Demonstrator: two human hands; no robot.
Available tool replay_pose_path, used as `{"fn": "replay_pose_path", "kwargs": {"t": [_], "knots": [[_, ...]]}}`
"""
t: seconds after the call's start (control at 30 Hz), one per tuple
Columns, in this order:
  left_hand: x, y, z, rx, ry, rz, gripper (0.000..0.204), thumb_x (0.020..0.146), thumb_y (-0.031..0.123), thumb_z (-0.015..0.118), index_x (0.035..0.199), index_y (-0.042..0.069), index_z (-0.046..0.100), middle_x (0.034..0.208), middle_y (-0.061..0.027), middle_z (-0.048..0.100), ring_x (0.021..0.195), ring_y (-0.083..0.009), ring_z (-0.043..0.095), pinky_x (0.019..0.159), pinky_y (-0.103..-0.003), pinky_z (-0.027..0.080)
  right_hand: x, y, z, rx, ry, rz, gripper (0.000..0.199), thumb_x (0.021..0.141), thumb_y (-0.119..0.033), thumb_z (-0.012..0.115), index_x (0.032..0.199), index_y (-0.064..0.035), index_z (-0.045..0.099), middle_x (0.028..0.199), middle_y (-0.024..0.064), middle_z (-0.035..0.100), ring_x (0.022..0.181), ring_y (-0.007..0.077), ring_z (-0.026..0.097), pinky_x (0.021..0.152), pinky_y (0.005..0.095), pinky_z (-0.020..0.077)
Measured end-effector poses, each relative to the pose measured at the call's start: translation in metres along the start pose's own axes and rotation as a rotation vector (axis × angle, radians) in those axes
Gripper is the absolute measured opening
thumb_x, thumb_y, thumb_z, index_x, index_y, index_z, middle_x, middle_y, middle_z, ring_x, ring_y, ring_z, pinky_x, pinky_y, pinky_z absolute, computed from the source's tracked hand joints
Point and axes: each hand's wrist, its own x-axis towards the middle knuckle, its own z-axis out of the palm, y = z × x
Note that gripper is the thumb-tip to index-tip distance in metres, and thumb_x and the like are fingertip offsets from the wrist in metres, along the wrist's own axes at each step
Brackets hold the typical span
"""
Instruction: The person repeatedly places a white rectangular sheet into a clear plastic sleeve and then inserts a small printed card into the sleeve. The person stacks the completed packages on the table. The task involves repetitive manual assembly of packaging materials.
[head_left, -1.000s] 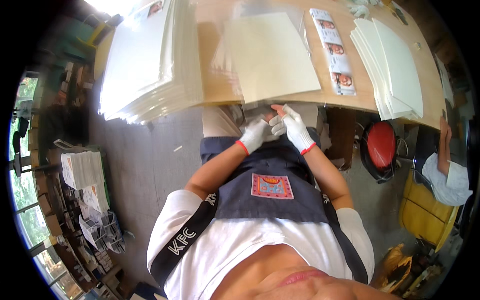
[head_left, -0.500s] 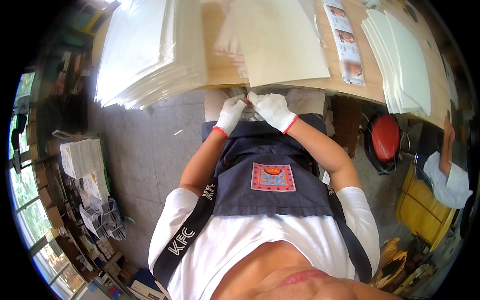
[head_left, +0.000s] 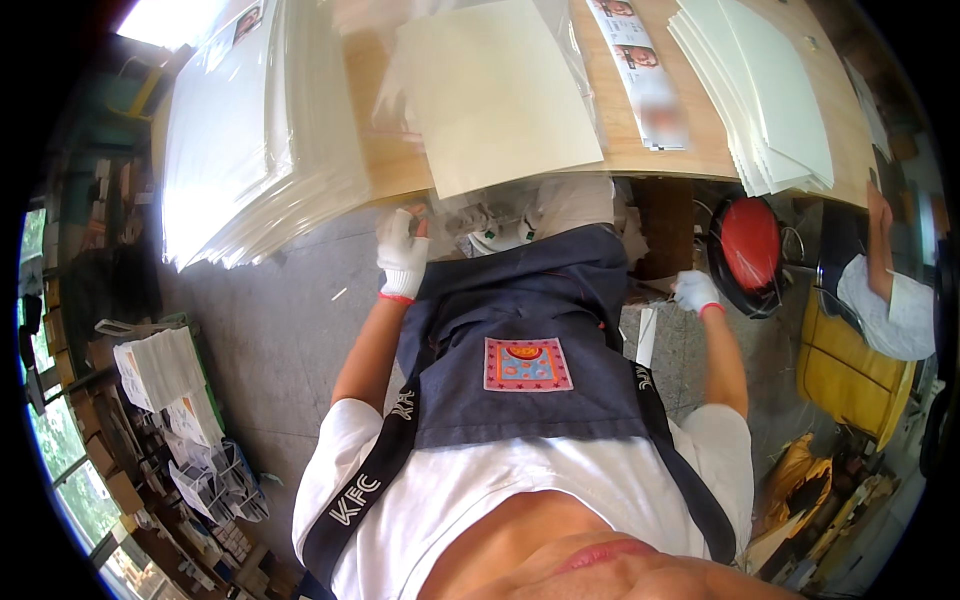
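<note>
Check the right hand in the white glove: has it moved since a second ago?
Yes. The white-gloved right hand left its spot beside the left hand at the wooden table's edge and swung right, toward the round red stool.

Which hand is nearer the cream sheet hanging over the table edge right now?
Left. The left hand is up at the table edge, just below-left of the cream sheet. The right hand is lower and far off to the right, beside the red stool.

Three sheet stacks (head_left: 250, 140), one red stool (head_left: 750, 245), two gloved hands (head_left: 402, 255).
</note>
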Motion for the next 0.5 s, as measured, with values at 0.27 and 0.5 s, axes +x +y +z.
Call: {"fn": "replay_pose_path", "kwargs": {"t": [0.27, 0.5], "knots": [[0.048, 0.043, -0.005, 0.141, 0.054, 0.796, 0.030, 0.060, 0.005, 0.075, 0.073, 0.006, 0.048, 0.099, -0.0085, 0.063, 0.088, -0.0294, 0.058, 0.073, -0.043, 0.048, 0.018, -0.169, -0.066, 1.149, -0.461, -0.335, 0.032, 0.095, -0.029, 0.040, 0.109, -0.0037, 0.052, 0.065, 0.0141, 0.064, 0.038, 0.0109, 0.047, 0.036, 0.0256, 0.0397], [0.045, 0.029, -0.009, 0.095, 0.028, 0.817, 0.020, 0.061, 0.005, 0.073, 0.073, 0.005, 0.057, 0.096, -0.0067, 0.065, 0.089, -0.0265, 0.059, 0.077, -0.043, 0.047, 0.006, -0.159, -0.056, 2.344, -0.714, -0.239, 0.026, 0.091, -0.028, 0.050, 0.068, -0.0156, 0.046, 0.050, -0.0024, 0.036, 0.036, 0.0099, 0.032, 0.032, 0.0250, 0.0262]]}}
